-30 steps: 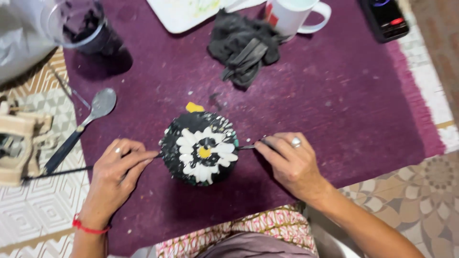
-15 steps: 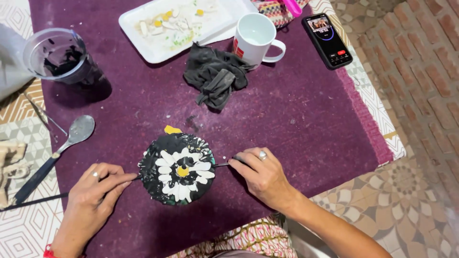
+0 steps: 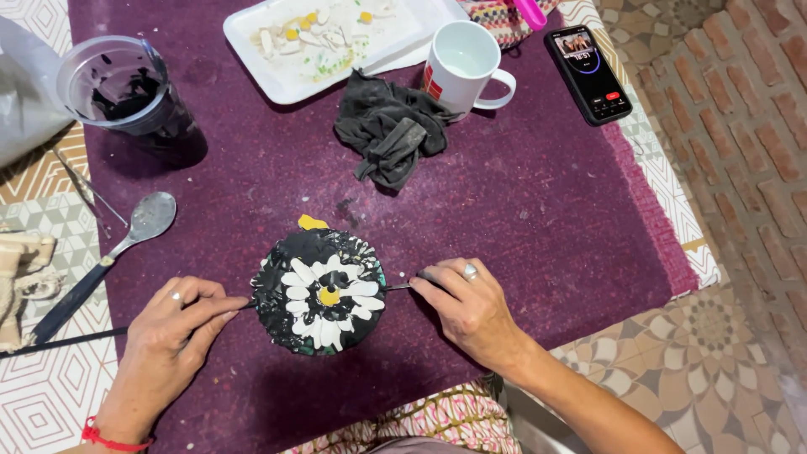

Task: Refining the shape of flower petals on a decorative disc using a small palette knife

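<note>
Round black mosaic disc [image 3: 319, 290] with white petals and yellow centre, flat on purple felt cloth [image 3: 538, 210] over patterned tiled table [image 3: 50, 395]; brick floor [image 3: 748, 92] at right. Set between both hands. Left hand [image 3: 172, 324] just left of disc, fingers pinched shut on thin black stick [image 3: 63, 340]. Right hand [image 3: 466, 303] just right of disc, fingertips closed on thin dark tool [image 3: 399, 287] touching disc's edge. Farther back: crumpled black rag [image 3: 391, 126], white mug [image 3: 461, 67], white tray [image 3: 336, 38], black phone [image 3: 588, 71], metal spoon [image 3: 139, 231], clear cup of black paste [image 3: 122, 88].
</note>
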